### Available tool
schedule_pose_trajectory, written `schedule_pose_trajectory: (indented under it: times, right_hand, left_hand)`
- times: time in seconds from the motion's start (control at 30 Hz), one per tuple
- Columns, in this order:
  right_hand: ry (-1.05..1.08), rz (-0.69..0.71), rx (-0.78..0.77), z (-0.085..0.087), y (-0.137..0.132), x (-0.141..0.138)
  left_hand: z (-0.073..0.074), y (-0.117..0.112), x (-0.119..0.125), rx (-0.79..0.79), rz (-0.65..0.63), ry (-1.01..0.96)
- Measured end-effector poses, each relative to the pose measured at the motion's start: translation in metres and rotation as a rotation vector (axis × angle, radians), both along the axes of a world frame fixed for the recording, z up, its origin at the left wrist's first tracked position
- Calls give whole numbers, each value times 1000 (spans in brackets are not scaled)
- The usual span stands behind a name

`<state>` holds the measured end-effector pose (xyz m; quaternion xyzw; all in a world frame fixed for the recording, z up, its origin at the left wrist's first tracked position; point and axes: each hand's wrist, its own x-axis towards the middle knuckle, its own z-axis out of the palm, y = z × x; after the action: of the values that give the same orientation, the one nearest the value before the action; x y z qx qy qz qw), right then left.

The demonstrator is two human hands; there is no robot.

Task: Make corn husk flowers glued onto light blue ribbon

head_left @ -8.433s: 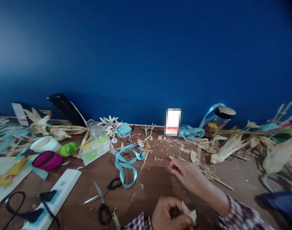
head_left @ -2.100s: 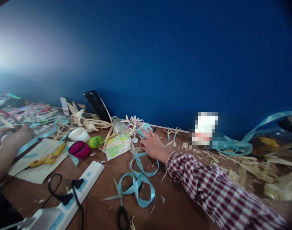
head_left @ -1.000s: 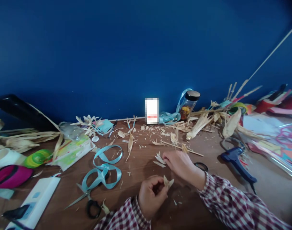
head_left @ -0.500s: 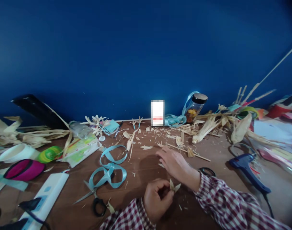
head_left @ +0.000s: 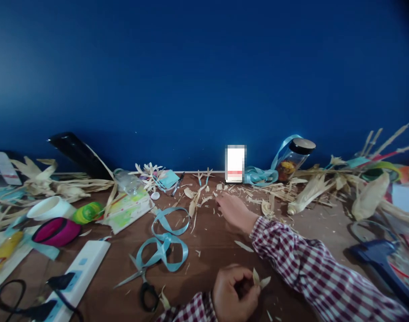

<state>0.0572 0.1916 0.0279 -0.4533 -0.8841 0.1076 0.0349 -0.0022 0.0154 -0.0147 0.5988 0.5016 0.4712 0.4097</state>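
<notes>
My left hand (head_left: 234, 295) is low in the view, its fingers pinched on small pale corn-husk petals (head_left: 260, 279) that stick up from the fingertips. My right hand (head_left: 233, 208) reaches forward over the brown table (head_left: 221, 243), palm down among loose husk scraps (head_left: 194, 203); its fingertips are hidden, so whether it holds anything is unclear. A cut husk petal (head_left: 244, 246) lies on the table between both hands. Both arms wear red-and-white checked sleeves.
Scissors (head_left: 144, 286) lie under a light blue ribbon (head_left: 164, 241). A white power strip (head_left: 80, 268), a pink roll (head_left: 56, 231) and a white cup (head_left: 49, 207) sit at left. A glass jar (head_left: 293, 158), husks (head_left: 308, 194) and a blue glue gun (head_left: 381, 259) are at right.
My right hand has moved away from my left hand, reaching farther forward toward the husk scraps. My left hand keeps its pinch on the petals. The view has panned left.
</notes>
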Motion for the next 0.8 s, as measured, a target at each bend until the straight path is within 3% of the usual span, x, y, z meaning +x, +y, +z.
schedule_pose_trajectory:
  times: [0.3, 0.43, 0.53, 0.8]
  right_hand:
    - [-6, 30, -55, 3, 19, 7]
    - [-13, -34, -38, 2, 32, 3]
    - [-30, -61, -46, -2, 36, -2]
    - [-7, 3, -81, 8, 44, -10]
  left_hand:
    - [-13, 0, 1, -7, -73, -69]
    - [-22, -1, 1, 57, 4, -54]
    - [-27, -1, -1, 87, -29, -28]
    - [-28, -5, 0, 72, 43, -41]
